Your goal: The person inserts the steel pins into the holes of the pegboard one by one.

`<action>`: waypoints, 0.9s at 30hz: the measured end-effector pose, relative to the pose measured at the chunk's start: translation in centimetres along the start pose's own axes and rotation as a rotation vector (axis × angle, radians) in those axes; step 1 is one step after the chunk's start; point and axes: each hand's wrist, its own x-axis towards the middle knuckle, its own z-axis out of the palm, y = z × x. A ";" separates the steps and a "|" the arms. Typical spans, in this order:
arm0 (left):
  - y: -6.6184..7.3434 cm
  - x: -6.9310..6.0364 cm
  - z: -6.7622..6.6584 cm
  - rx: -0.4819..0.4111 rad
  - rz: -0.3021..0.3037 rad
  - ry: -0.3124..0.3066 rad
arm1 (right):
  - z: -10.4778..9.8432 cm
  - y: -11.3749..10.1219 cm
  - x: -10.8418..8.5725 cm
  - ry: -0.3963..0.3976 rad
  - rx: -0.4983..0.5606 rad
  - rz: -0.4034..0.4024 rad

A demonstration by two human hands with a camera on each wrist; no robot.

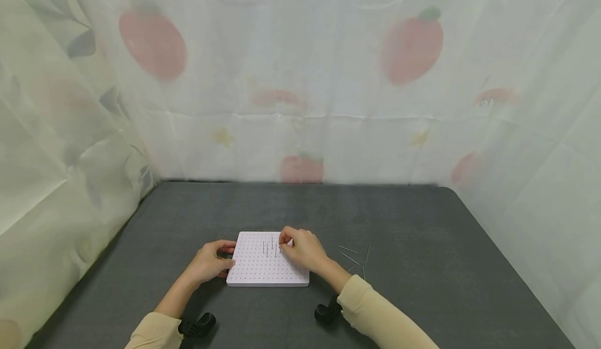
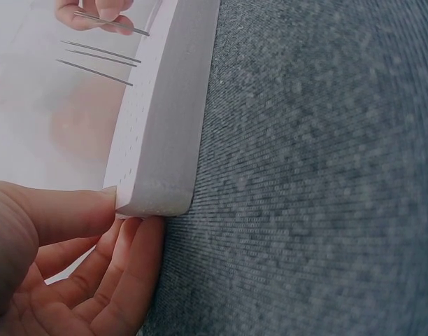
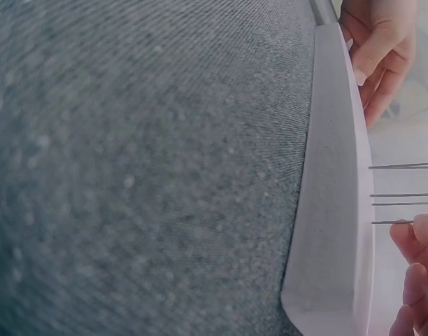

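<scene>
A white pegboard (image 1: pixel 265 272) with rows of small holes lies flat on the dark table. Several thin metal pins (image 2: pixel 101 53) stand upright in its holes, near the middle. At the board's left edge, my left hand (image 1: pixel 208 260) holds on, thumb on the upper rim and fingers against the side. My right hand (image 1: pixel 305 247) is over the right part of the board. Its thumb and forefinger pinch a metal pin (image 3: pixel 383 222), whose lower end meets the board surface; how deep it sits cannot be told.
Several loose metal pins (image 1: pixel 349 259) lie scattered on the table (image 1: pixel 422 265) to the right of the board. Black wrist devices (image 1: pixel 199 325) hang beneath both wrists. A curtain with fruit prints (image 1: pixel 352 145) closes off the table's back and sides.
</scene>
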 end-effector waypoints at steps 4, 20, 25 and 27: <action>0.0 0.0 0.0 0.004 -0.002 0.002 | 0.1 0.1 -0.1 0.009 -0.011 -0.015; 0.0 0.0 0.1 0.008 0.000 0.004 | 0.3 0.2 -0.2 -0.013 -0.049 -0.009; 0.0 0.1 0.1 0.005 0.004 0.004 | 0.1 0.2 -0.3 -0.029 -0.056 -0.008; 0.0 0.1 0.1 0.001 0.004 0.004 | -0.1 0.3 -0.4 -0.034 -0.056 -0.007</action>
